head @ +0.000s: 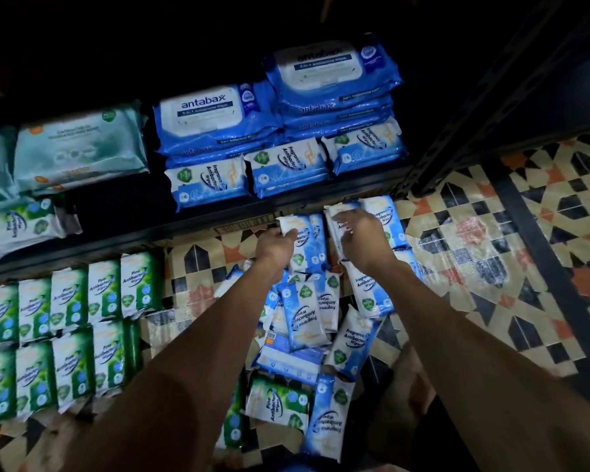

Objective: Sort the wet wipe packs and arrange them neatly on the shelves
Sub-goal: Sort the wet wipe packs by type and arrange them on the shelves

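Observation:
My left hand (277, 246) grips a blue fragrance-free wipe pack (306, 245) at its top edge, just below the shelf's front edge. My right hand (361, 237) is closed on another blue pack (385, 216) beside it. Below them a loose heap of blue packs (307, 315) lies on the tiled floor, with one green pine pack (278, 401) near its bottom. On the shelf (218, 207), three small blue packs (286, 166) stand in a row before stacked large Antabax packs (334, 80).
Green pine packs (62, 321) stand in two neat rows on the floor at left. Pale teal packs (79, 148) and a green pine pack (24, 226) sit on the shelf's left. A black shelf upright (457, 144) rises at right over the patterned tiles (491, 267).

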